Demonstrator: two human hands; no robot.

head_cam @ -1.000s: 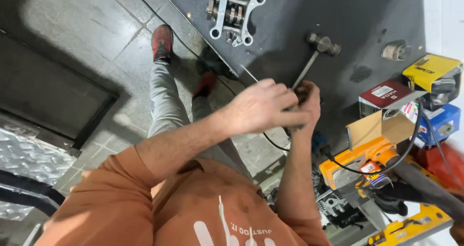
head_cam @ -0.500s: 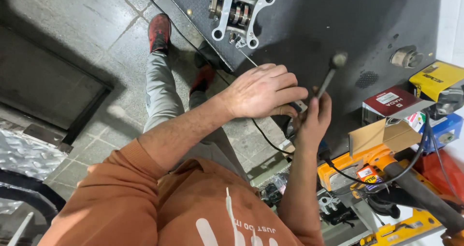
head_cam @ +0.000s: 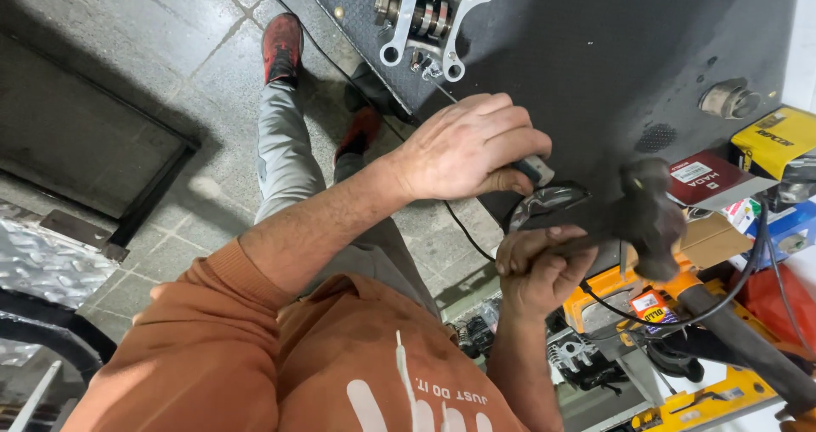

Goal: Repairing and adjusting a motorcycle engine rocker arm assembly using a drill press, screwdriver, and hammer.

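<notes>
Our left hand (head_cam: 463, 147) rests on the dark metal bench (head_cam: 595, 50), fingers curled shut around a small grey cylindrical part (head_cam: 537, 170) that pokes out past the fingertips. Our right hand (head_cam: 540, 266), just below it, is fisted tight on the handle of a hammer (head_cam: 646, 215); the hammer's head is motion-blurred, raised right of the part. A silver engine bracket (head_cam: 433, 16) lies farther up the bench, well apart. Boxes (head_cam: 710, 177) crowd the right edge.
</notes>
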